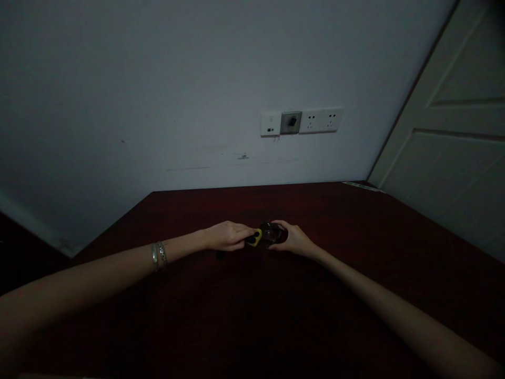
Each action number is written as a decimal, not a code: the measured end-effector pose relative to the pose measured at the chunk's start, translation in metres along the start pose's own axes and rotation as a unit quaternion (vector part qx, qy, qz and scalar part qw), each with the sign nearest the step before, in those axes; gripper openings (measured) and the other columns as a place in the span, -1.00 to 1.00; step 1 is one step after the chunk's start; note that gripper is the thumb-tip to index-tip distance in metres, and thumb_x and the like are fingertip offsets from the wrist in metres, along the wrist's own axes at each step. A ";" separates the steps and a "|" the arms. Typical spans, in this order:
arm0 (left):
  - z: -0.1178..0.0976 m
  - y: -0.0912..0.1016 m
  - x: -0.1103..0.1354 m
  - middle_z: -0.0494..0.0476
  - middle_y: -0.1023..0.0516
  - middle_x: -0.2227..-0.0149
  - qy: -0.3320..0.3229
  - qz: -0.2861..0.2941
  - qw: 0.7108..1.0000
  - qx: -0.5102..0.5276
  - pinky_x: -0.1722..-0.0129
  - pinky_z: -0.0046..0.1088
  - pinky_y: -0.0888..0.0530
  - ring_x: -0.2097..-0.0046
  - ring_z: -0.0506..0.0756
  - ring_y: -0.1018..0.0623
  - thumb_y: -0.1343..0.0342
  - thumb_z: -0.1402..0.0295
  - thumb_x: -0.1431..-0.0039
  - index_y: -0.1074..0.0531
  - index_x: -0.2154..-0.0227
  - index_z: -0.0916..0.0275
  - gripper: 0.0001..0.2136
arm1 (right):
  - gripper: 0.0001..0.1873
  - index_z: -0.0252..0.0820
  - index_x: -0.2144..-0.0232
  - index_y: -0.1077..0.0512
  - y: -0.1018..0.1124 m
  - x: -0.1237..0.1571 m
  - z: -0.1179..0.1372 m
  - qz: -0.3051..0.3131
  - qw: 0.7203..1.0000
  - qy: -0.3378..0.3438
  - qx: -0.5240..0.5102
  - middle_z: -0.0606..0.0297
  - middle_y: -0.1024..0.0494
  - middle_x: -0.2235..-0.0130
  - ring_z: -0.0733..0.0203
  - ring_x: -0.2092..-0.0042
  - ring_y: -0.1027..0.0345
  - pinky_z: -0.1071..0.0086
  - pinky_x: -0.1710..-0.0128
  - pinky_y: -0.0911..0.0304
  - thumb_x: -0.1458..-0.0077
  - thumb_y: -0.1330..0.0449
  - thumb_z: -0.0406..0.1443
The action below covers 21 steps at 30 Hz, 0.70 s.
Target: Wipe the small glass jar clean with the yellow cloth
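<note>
Over the middle of the dark red table [244, 305], my left hand [229, 236] is closed on a small yellow-and-black tool [254, 238]; its exact kind is too dim to make out. Two silvery bands circle the left wrist. Just to the right, my right hand [294, 239] curls its thumb and fingers around the side of a dark, glossy, see-through glass container [271, 234]. The tool's yellow end sits right against the container's left side, and whether they touch I cannot tell. The fingertips are partly hidden.
Behind the table rises a pale wall [205, 95] with a row of sockets and a switch [302, 122]. At the right stands a panelled white door [457, 152]. A thin pale strip [363, 187] lies along the table's far right edge. The light is dim.
</note>
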<state>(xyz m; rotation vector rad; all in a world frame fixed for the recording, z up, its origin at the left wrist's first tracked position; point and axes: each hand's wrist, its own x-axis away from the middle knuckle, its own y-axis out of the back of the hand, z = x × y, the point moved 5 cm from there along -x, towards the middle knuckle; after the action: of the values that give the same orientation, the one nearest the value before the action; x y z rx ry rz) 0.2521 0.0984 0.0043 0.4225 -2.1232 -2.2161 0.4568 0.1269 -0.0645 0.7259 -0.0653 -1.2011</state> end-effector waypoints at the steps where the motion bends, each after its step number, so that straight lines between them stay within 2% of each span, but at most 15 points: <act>1: 0.008 0.001 0.000 0.38 -0.47 -0.01 0.022 -0.014 1.000 -0.005 0.04 -0.30 -0.50 -0.01 0.14 -0.51 0.06 0.46 -0.20 -0.20 -0.09 0.37 -0.62 | -0.22 -0.17 -0.01 -0.28 0.000 0.000 -0.001 -0.003 1.000 -0.002 0.001 0.17 -0.57 0.11 0.08 0.10 -0.47 0.21 0.06 -0.34 0.30 -0.43 -0.15; 4: 0.034 0.007 -0.011 0.38 -0.48 0.01 0.105 -0.072 0.992 -0.001 0.03 -0.24 -0.48 0.00 0.16 -0.51 0.05 0.46 -0.18 -0.25 -0.05 0.38 -0.64 | -0.21 -0.17 -0.01 -0.29 0.000 0.000 -0.003 -0.006 1.000 -0.005 0.007 0.16 -0.57 0.11 0.07 0.09 -0.47 0.19 0.05 -0.34 0.31 -0.43 -0.15; 8: 0.048 0.002 -0.042 0.30 -0.50 0.04 0.143 -0.062 0.985 0.069 0.05 -0.31 -0.45 0.04 0.12 -0.53 0.07 0.53 -0.15 -0.26 -0.04 0.35 -0.64 | -0.19 -0.17 -0.02 -0.28 -0.001 0.000 -0.006 0.002 1.000 -0.010 0.005 0.15 -0.57 0.10 0.06 0.07 -0.46 0.19 0.05 -0.34 0.31 -0.43 -0.13; 13: 0.045 -0.010 -0.061 0.22 -0.53 0.15 0.151 -0.034 0.982 0.109 0.13 -0.38 -0.45 0.15 0.10 -0.55 0.09 0.53 -0.15 -0.29 0.03 0.33 -0.69 | -0.17 -0.19 -0.04 -0.28 -0.001 -0.002 -0.008 0.000 1.000 -0.014 0.012 0.12 -0.55 0.08 0.03 0.06 -0.45 0.17 0.05 -0.34 0.31 -0.43 -0.12; 17: 0.041 -0.012 -0.057 0.18 -0.54 0.17 0.154 -0.021 0.981 0.116 0.16 -0.40 -0.45 0.19 0.08 -0.56 0.08 0.56 -0.13 -0.28 0.02 0.29 -0.67 | -0.18 -0.20 -0.03 -0.28 0.000 -0.002 -0.005 0.003 1.000 -0.013 0.012 0.12 -0.55 0.07 0.03 0.05 -0.45 0.16 0.03 -0.33 0.31 -0.43 -0.14; 21: 0.031 -0.008 -0.048 0.20 -0.52 0.08 0.136 -0.006 0.985 0.110 0.07 -0.36 -0.44 0.08 0.11 -0.54 0.06 0.57 -0.12 -0.26 -0.02 0.26 -0.63 | -0.19 -0.20 -0.04 -0.27 -0.001 -0.001 0.000 0.009 1.000 -0.007 0.009 0.14 -0.56 0.08 0.05 0.07 -0.46 0.18 0.03 -0.34 0.29 -0.42 -0.16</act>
<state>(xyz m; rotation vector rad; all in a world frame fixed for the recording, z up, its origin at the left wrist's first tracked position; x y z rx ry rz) 0.2926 0.1396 0.0053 0.7057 -2.2218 -1.8082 0.4553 0.1280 -0.0650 0.7319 -0.0946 -1.1907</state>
